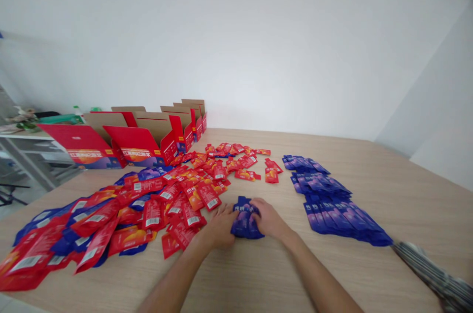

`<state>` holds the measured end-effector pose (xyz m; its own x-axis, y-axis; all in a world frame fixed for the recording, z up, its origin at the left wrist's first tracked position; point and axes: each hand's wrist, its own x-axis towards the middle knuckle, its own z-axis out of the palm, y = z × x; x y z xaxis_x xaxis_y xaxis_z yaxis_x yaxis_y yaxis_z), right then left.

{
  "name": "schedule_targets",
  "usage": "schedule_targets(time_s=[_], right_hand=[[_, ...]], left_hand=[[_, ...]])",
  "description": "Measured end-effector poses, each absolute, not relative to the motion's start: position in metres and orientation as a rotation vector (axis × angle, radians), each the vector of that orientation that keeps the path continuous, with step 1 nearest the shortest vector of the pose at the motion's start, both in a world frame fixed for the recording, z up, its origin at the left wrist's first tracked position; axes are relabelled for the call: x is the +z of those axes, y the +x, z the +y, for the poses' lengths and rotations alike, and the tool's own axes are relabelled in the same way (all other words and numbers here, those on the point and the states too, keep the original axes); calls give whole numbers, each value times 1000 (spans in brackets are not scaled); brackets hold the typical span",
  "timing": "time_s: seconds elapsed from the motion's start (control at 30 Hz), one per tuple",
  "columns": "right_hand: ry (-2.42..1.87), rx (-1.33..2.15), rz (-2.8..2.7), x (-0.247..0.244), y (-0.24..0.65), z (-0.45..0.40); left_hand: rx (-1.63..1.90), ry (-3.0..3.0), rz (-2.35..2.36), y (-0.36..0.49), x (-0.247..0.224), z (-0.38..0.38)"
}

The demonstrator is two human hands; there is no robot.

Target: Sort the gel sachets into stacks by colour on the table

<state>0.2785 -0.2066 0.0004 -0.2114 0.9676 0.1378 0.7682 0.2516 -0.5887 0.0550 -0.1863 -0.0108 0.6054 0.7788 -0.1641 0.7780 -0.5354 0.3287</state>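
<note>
Across the broad wooden table [266, 278], open red boxes [83, 140] stand at the far left, their raised flaps likely to catch a passing sleeve. The loose heap of red and blue pouches [151, 212] sprawls nearer; its slick, overlapping packs could slide, perhaps off the near-left edge if an elbow nudges them. At right, fanned blue rows [332, 217] could skew if brushed, the nearest one lying against a striped bundle [424, 266]. Between heap and rows, small blue pouches [244, 224] lie upon the wood. The right hand [269, 217] grips their right side; the left hand [221, 228] presses their left, though I can't tell whether it pinches. Uneven squeezing could splay them.
</note>
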Motion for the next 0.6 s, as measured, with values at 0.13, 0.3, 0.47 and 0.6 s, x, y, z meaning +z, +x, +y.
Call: schedule_targets(time_s=[0.13, 0.3, 0.47, 0.6], right_hand=[[-1569, 593, -2248, -5, 284, -241], [-1698, 521, -2300, -15, 287, -245], [-1837, 390, -2262, -23, 308, -224], [-1901, 348, -2239, -28, 320, -213]], left_hand=[[49, 2475, 1155, 61, -9, -186], [134, 2473, 1175, 84, -7, -179], [143, 2490, 1209, 114, -3, -164], [148, 2497, 1172, 135, -1, -155]])
